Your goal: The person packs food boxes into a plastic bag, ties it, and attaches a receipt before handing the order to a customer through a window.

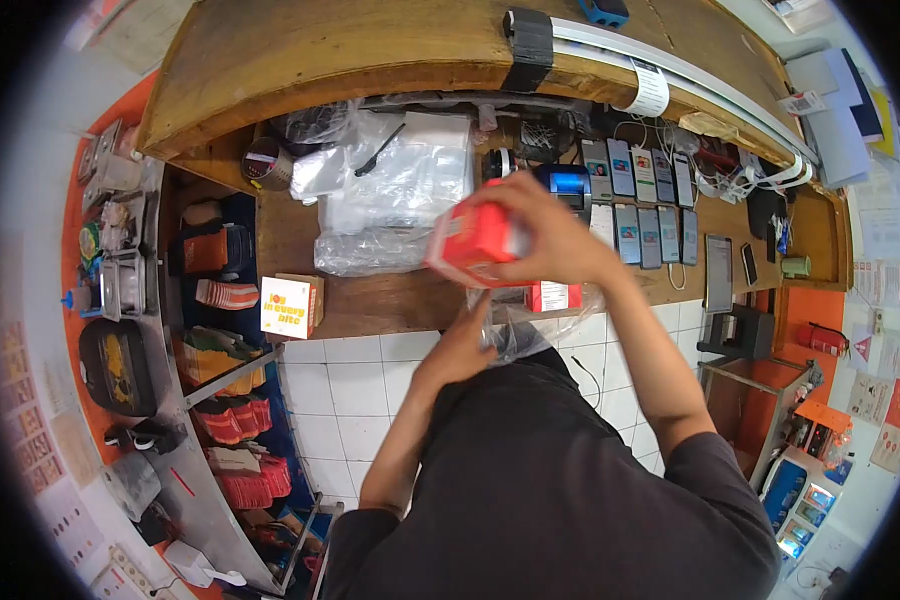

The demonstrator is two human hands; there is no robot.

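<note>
My right hand [558,235] is wrapped round a red box [467,238], raised above the front part of the wooden table [370,300]; the box is smeared by motion. Lower down, at the table's front edge, my left hand [455,348] grips the side of a clear plastic bag [518,340]. Beneath my right hand, a second red box with a white label [554,296] sits at the bag, partly hidden. Behind the raised box lies a stack of clear plastic bags [395,190].
Several phones [650,235] lie in rows at the right, near a black and blue device [567,185]. A white and orange box [288,306] stands at the left corner. Folded red packaging [255,485] fills shelves on the left. A wooden shelf [370,50] overhangs the back.
</note>
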